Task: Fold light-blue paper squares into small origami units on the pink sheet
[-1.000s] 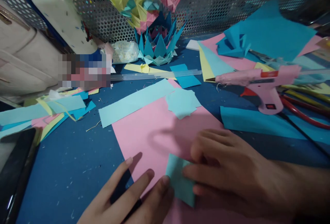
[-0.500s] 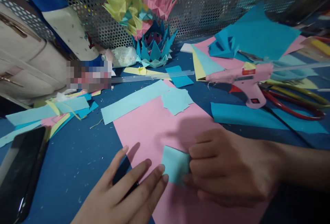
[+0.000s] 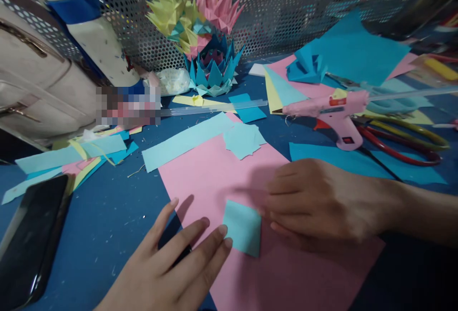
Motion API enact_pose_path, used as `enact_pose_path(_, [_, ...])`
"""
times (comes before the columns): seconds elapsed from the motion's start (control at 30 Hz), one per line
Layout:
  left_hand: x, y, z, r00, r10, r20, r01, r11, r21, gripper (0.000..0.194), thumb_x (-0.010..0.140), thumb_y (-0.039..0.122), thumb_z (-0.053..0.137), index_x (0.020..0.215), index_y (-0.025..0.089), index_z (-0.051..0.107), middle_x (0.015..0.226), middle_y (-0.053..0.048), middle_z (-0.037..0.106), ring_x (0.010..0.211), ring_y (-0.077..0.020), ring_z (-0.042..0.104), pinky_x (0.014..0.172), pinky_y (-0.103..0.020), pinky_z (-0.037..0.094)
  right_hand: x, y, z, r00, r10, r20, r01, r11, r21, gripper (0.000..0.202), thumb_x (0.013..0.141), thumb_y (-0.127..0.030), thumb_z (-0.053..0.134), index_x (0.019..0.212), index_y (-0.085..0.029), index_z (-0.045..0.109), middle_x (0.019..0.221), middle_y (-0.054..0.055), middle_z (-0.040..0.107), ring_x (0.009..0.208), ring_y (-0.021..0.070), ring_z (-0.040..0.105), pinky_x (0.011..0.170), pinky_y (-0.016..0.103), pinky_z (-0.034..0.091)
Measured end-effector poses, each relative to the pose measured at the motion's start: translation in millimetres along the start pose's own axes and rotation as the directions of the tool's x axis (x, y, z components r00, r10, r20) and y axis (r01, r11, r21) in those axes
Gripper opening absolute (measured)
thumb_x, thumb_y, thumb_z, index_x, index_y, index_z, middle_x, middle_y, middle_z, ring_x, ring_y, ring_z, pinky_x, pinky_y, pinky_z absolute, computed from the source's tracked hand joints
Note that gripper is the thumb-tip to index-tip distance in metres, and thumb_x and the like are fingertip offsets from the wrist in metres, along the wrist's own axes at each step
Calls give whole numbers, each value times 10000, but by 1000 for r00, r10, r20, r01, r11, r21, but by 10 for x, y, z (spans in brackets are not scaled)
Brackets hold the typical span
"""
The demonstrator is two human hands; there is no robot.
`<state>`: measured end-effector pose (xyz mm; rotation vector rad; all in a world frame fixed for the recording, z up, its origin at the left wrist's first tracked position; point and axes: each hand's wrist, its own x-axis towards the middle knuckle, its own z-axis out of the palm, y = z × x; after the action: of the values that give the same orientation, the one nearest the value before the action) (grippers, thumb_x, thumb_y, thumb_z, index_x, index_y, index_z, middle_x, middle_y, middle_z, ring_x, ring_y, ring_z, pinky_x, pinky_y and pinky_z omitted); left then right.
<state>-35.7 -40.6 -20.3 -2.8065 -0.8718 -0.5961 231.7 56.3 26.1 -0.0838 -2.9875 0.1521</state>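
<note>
A small light blue paper square lies on a large pink sheet. My left hand has its fingers spread, with fingertips on the square's left edge. My right hand is closed at the square's upper right corner; its fingertips are partly hidden, and whether they pinch the paper edge is unclear. Farther up the pink sheet rests a light blue paper piece with a jagged edge, beside a long light blue strip.
A pink glue gun and red-and-yellow-handled pliers lie at the right, near a dark blue strip. Folded paper flowers stand at the back. A black phone and paper scraps are at the left.
My right hand has moved up along the square's right side, and the square's lower right corner now shows. My left hand has barely moved. The camera view has shifted slightly.
</note>
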Motion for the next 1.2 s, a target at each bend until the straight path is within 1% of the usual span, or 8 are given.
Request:
enact_pose_path(0.3, [-39,-16,-5,999,11,39,-10,1000,-19,421,1019,382,303,1253,231,617,1230,20,671,1161,-206,546,1193,-558,71,1,-103,104,988,-66,-140,75,996,56,301,887,-145,538,587,-172,557,618,-4,524,564,141,391,498,341,194])
enact_pose_path(0.47, [-29,-23,-57,989,-6,147,14,999,-52,410,1027,328,286,1302,230,575,1276,28,645,1200,-200,526,1202,-529,29,12,-118,137,995,-75,-73,86,983,163,332,906,-184,509,576,-169,535,640,-15,533,559,126,398,495,335,226])
enact_pose_path(0.63, [-37,-17,-1,1000,6,28,-5,1000,-29,426,1016,394,307,1252,221,617,1219,21,676,1163,-217,539,1191,-561,80,5,-1,83,994,-65,-84,73,992,101,243,898,-122,524,669,-183,577,648,-4,579,596,145,445,540,347,256])
enact_pose_path(0.8, [-43,-22,21,999,11,35,-10,999,-30,439,1012,416,305,1255,224,616,1227,20,670,1159,-218,537,1190,-563,81,24,-84,103,997,-60,-45,68,978,198,304,915,-193,519,612,-187,523,651,-8,542,580,127,439,525,325,288])
enact_pose_path(0.87, [-37,-22,18,999,11,31,-11,1000,-28,437,1008,424,315,1252,224,617,1228,23,670,1154,-220,538,1189,-564,86,18,-70,108,997,-73,1,72,977,198,234,914,-162,514,685,-179,560,705,-2,579,630,133,471,548,330,305])
enact_pose_path(0.93, [-31,-21,13,999,11,31,-10,1000,-22,432,1004,429,330,1248,221,620,1223,23,673,1148,-220,540,1190,-560,88,3,-18,98,999,-48,-24,51,989,141,188,903,-122,516,734,-169,583,712,-11,588,606,131,439,554,342,291])
enact_pose_path(1.07, [-28,-17,-4,999,13,39,-13,1000,-13,430,1000,436,340,1242,225,625,1217,23,676,1145,-219,541,1191,-556,81,-3,9,71,998,-39,-59,45,993,112,223,895,-121,533,679,-170,559,671,-7,577,601,142,434,540,348,252])
enact_pose_path(1.2, [-27,-20,-21,998,18,55,-17,1000,-7,426,996,443,348,1248,234,621,1241,18,661,1159,-216,533,1190,-562,70,23,-79,69,999,-47,24,41,979,200,208,920,-150,494,738,-173,591,724,6,611,637,139,481,543,345,280])
